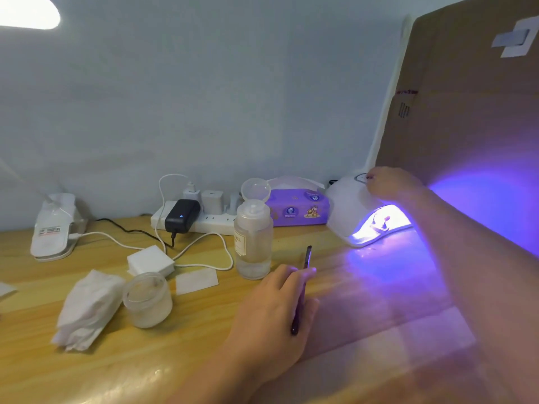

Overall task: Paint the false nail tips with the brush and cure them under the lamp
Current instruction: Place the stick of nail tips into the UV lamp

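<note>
A white curing lamp (347, 205) stands at the back right of the wooden table, lit violet inside. Under its arch several false nail tips (382, 221) stand on small holders. My right hand (390, 183) rests on the lamp's top, one fingertip on the round button. My left hand (271, 310) rests on the table in front and grips a thin dark brush (307, 255), bristles pointing up and away towards the lamp.
A clear bottle (253, 243) stands left of the brush. Further left are a frosted jar (147, 301), crumpled tissue (87, 307) and cotton pads (150, 259). A power strip (204, 220) with cables and a purple tissue pack (297, 209) line the wall. Cardboard (466, 112) stands at right.
</note>
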`<state>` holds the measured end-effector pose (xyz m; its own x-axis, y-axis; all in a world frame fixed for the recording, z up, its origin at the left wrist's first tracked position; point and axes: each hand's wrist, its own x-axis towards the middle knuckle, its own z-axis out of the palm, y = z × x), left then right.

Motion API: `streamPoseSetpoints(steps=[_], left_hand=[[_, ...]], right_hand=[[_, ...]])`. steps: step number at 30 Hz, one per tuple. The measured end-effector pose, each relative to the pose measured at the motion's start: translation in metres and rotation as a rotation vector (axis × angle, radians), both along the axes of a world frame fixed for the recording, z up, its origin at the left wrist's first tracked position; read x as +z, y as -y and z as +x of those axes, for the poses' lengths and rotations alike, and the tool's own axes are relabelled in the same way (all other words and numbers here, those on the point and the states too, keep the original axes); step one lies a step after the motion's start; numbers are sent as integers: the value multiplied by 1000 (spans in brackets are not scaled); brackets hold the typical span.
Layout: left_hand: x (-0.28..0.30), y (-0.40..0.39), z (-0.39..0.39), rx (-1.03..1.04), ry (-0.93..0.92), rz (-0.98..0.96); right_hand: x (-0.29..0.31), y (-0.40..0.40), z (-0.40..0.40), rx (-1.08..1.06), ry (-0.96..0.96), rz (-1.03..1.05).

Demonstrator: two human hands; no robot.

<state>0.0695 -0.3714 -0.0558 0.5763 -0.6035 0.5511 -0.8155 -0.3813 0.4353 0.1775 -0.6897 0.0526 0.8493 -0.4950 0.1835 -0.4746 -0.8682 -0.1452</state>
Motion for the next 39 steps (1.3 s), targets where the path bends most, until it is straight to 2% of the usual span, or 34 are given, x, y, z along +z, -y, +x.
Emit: streamPoseSetpoints(steps=[10, 18, 22, 24, 26, 29, 32, 36, 39], left_hand=[[-3, 2, 5, 53, 12, 3], [-2, 4, 3, 112, 31, -43], [4, 2, -1, 162, 117, -47], [9, -3, -7, 159, 149, -40], [14, -12, -15, 116, 179, -83], [24, -36, -28, 29, 199, -182], [32, -71, -38, -38, 283, -136], [35, -130, -46, 46, 316, -36], [36, -188, -54, 107, 322, 18]], right_hand=[[-12, -6, -21, 24, 123, 105], [-53, -68, -102, 155, 485, 276], [-58, -123, -148, 339, 368, 377], [-58, -147, -169, 420, 292, 356], [-56, -170, -184, 542, 238, 370], [-47, -203, -200, 726, 211, 509], [-39, -236, -205, 843, 189, 564], [-36, -283, -197, 953, 188, 560], [-38, -322, -183, 934, 244, 554]])
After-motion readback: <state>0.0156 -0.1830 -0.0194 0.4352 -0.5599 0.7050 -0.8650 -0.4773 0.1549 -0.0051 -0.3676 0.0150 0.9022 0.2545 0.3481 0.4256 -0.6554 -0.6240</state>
